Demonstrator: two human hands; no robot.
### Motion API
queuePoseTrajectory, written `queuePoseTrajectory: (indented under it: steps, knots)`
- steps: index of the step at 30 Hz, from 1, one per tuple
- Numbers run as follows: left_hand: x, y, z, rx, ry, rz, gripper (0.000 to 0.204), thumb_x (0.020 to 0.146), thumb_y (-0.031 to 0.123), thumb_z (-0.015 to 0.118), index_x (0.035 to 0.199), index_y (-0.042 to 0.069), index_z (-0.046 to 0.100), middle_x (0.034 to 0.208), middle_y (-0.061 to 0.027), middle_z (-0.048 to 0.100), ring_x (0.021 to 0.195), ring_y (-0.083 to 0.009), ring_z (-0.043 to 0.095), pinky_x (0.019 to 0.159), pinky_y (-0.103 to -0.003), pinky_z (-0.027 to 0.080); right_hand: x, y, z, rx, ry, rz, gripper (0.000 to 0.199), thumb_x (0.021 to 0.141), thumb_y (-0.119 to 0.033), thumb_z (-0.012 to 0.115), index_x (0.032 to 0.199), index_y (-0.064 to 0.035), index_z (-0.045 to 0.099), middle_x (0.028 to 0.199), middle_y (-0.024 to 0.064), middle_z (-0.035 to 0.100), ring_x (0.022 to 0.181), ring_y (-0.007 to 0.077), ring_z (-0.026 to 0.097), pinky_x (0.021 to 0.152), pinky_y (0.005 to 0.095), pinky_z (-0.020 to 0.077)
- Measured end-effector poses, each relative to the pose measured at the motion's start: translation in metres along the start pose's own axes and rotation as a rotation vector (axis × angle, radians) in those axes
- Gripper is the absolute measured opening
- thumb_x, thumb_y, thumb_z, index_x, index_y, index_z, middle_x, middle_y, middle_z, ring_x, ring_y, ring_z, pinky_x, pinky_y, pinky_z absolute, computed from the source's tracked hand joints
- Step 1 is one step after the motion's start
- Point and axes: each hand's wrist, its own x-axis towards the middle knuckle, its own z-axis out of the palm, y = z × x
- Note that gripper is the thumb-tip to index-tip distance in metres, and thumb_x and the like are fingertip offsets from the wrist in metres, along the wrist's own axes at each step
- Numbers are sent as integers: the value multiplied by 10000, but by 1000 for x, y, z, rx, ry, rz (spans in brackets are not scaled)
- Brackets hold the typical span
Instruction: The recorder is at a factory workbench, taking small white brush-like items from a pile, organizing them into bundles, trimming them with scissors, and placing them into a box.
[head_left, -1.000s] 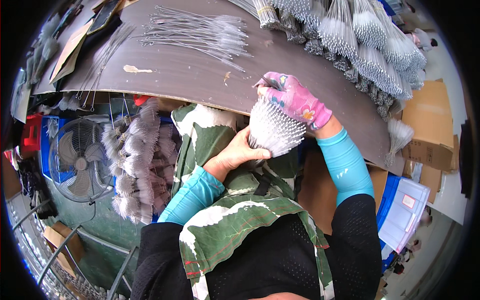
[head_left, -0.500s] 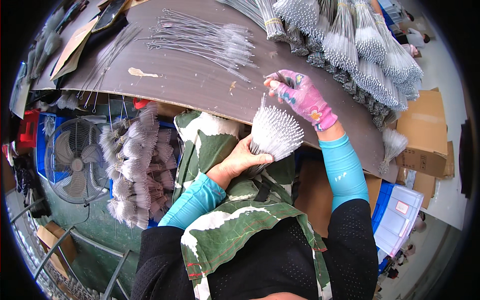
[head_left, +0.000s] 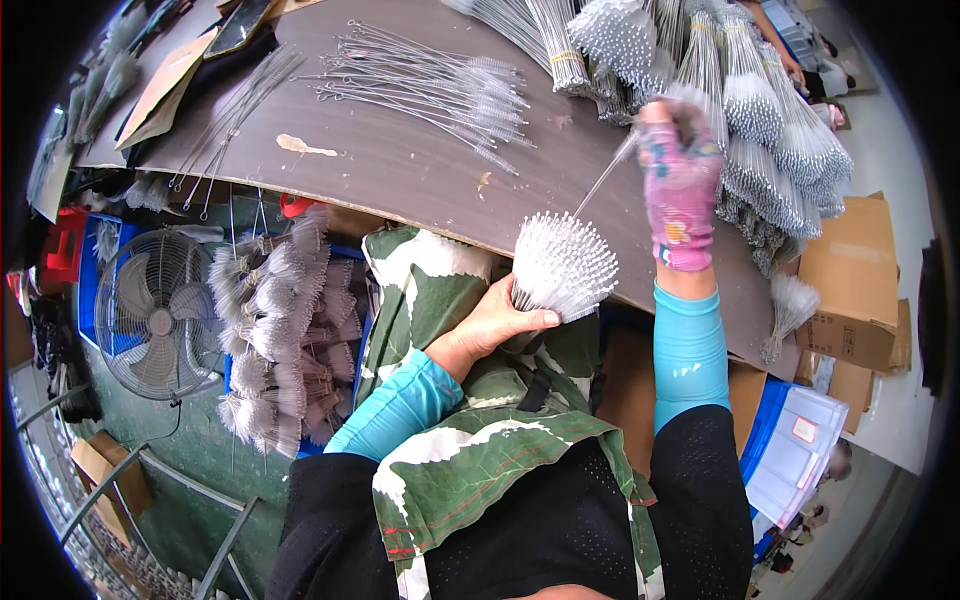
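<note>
My left hand point(head_left: 497, 322), bare, is wrapped round the lower part of a bundle of thin wire brushes point(head_left: 567, 265), held just off the table's near edge. Their white-tipped bristle ends fan upward. Over the table, my right hand point(head_left: 682, 190), in a pink flowered fingertip-less glove, pinches a single wire brush point(head_left: 606, 180). That brush slants from the fingers down to the bundle's top; motion blurs its upper end and my fingertips. Several loose wire brushes point(head_left: 440, 90) with looped ends lie on the brown table point(head_left: 390, 180), left of my right hand.
Tied brush bundles point(head_left: 750, 105) are heaped at the far right, with cardboard boxes point(head_left: 850, 270) beyond. More brushes point(head_left: 285, 320) hang below the table edge beside a floor fan point(head_left: 158, 315). A white plastic bin point(head_left: 797, 445) stands low at the right.
My right hand has moved up and to the right, away from the bundle, drawing a single wire brush with it. My left hand keeps its hold on the bundle.
</note>
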Motion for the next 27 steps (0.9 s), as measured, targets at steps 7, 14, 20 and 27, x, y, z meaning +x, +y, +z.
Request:
queuePoseTrajectory:
  steps: [7,14,20,27]
  knots:
    - [-4,9,7,180,194,128,788,615,229,846,1238,-31,440,1126,-105,584,1058,-188,540,952,-329,410,31,-10,1,-52,119,-71,142,876,-157,616,919,-27,580,733,-4,584,592,68,515,532,197,420]
    - [-6,2,21,640,249,244,783,524,310,879,1085,-34,455,1011,-183,611,963,-250,604,839,-367,476,96,-6,-70,304,92,-40,138,903,-189,536,959,-67,567,664,9,541,528,67,480,442,190,351]
    - [-9,-4,10,632,216,193,753,561,316,863,1110,-15,468,1029,-166,617,966,-246,606,851,-361,471,41,-27,24,170,-44,106,124,879,-119,555,954,-29,595,822,124,664,624,111,584,445,190,378]
    - [-4,-11,9,463,192,200,736,586,269,855,1150,-13,474,1053,-139,617,985,-205,593,882,-345,461,19,34,61,379,-65,409,71,846,-92,624,862,-31,589,720,72,640,581,124,621,383,195,367]
